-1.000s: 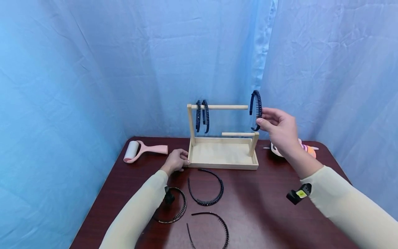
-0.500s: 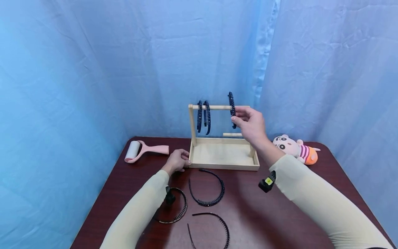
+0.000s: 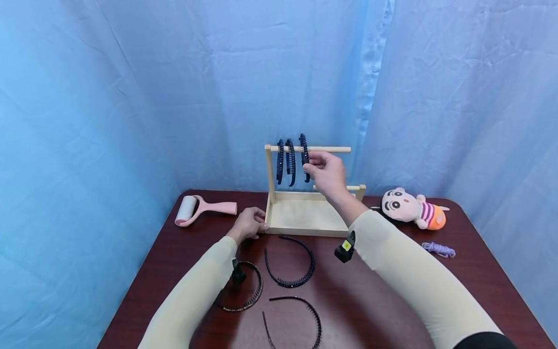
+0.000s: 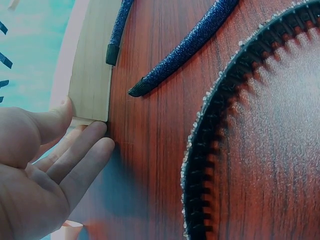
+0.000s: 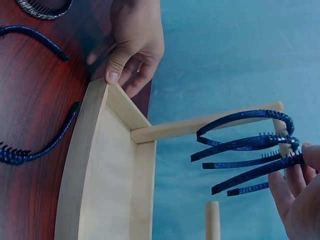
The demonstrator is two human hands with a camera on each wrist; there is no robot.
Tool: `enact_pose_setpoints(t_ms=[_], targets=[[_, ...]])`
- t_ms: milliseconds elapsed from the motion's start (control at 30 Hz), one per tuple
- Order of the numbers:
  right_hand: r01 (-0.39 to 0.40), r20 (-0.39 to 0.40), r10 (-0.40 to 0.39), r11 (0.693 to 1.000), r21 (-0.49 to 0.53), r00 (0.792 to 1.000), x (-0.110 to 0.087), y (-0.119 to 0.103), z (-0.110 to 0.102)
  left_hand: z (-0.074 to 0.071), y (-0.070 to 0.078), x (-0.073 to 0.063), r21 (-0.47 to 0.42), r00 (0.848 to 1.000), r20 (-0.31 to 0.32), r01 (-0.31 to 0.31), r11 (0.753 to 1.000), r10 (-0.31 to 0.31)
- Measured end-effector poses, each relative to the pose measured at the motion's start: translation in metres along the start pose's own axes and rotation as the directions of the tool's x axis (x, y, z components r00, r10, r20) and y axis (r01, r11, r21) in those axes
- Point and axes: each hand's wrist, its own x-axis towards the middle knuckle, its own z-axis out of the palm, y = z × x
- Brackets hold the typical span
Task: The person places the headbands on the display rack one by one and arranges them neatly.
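Note:
My right hand (image 3: 329, 173) pinches a dark blue toothed headband (image 3: 303, 154), which loops over the upper rod (image 3: 333, 149) of a wooden rack (image 3: 301, 231). Two similar headbands (image 3: 290, 167) hang left of it, near the upright post. In the right wrist view, thumb and fingers grip the held headband (image 5: 240, 176) along its toothed part. My left hand (image 3: 249, 223) grips the front left corner of the rack's tray, thumb at the rim and fingers against the side, as the left wrist view shows at the wooden corner (image 4: 90, 75).
Three more headbands lie on the dark red table: a blue one (image 3: 312, 264), a thin black one (image 3: 318, 322) and a glittery one (image 3: 260, 286) partly behind the left wrist. A pink lint roller (image 3: 213, 208) lies left; a plush doll (image 3: 405, 206) and purple cord (image 3: 439, 250) lie right.
My right hand has brought the headband left from beyond the rod's free end and along the rod towards the two hanging headbands. The left hand stays at the rack's corner.

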Motion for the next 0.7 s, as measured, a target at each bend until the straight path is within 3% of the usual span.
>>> enact_pose_setpoints(t_ms=[300, 700], targets=[[-0.069, -0.009, 0.07, 0.997, 0.026, 0.998, 0.005, 0.009, 0.01, 0.004, 0.001, -0.004, 0.005, 1.0, -0.003, -0.007, 1.0, 0.008], [-0.075, 0.031, 0.074, 0.997, 0.029, 0.997, 0.008, 0.014, 0.011, 0.004, 0.002, -0.004, 0.001, 1.0, -0.001, -0.004, 1.0, 0.004]])
